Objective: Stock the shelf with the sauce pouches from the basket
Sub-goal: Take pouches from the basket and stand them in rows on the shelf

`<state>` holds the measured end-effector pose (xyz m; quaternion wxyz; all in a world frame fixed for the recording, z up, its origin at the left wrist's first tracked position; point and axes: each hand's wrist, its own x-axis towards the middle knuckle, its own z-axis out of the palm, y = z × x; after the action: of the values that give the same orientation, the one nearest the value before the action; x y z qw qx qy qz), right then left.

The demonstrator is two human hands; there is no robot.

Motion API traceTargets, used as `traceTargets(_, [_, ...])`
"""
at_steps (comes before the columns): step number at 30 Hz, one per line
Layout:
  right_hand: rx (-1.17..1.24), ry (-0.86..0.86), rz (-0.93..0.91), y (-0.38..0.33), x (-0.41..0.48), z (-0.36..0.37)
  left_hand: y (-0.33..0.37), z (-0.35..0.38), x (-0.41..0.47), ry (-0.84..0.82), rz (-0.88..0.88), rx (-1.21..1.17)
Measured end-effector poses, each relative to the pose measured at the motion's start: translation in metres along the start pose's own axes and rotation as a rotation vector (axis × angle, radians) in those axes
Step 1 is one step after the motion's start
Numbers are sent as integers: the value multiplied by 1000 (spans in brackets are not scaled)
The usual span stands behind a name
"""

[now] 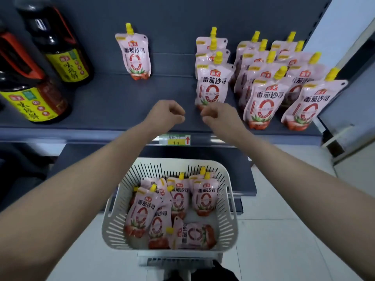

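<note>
A view looking down from a person's head at a dark grey store shelf and, below it, a white slotted basket. Both bare forearms reach forward over the shelf's front edge. The left hand and the right hand hang side by side, near each other but apart, each with fingers curled loosely inward and holding nothing. The right hand sits just in front of the foot of the nearest standing sauce pouch; whether it touches the pouch cannot be told. Pink pouches with yellow caps stand upright in rows on the right part of the shelf, and one lone pouch stands farther back toward the middle. Two dark sauce bottles with yellow labels stand at the left. More pouches lie jumbled in the basket. A yellow and green price tag is fixed to the shelf edge between the arms.
</note>
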<state>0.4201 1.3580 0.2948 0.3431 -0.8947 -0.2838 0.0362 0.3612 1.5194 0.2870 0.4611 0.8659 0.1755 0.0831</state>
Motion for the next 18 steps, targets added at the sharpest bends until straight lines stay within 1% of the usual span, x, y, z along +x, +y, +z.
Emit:
traceTargets(2, [-69, -157, 38, 9, -17, 28, -25, 4, -22, -134, -31, 113])
traceTargets(4, [-74, -295, 115, 21, -33, 57, -53, 10, -41, -257, -107, 188])
traceTargets(5, [-70, -353, 158, 26, -39, 69, -67, 13, -50, -294, -146, 214])
traceTargets(8, [-133, -536, 270, 42, -54, 101, -108, 21, -66, -319, -280, 260])
traceTargets(10, [-253, -670, 284, 61, -59, 124, -134, 27, -75, -324, -374, 296])
traceTargets(12, [-361, -737, 315, 94, -60, 156, -157, 34, -82, -314, -450, 326])
traceTargets(13, [-381, -733, 363, 109, -62, 168, -168, 39, -85, -304, -481, 328])
traceTargets(15, [-392, -684, 438, 118, -71, 174, -188, 48, -90, -307, -534, 318])
traceTargets(16, [-408, -697, 481, 120, -76, 176, -199, 52, -92, -316, -549, 298])
traceTargets(18, [-401, -646, 522, 129, -82, 180, -220, 63, -96, -334, -569, 288])
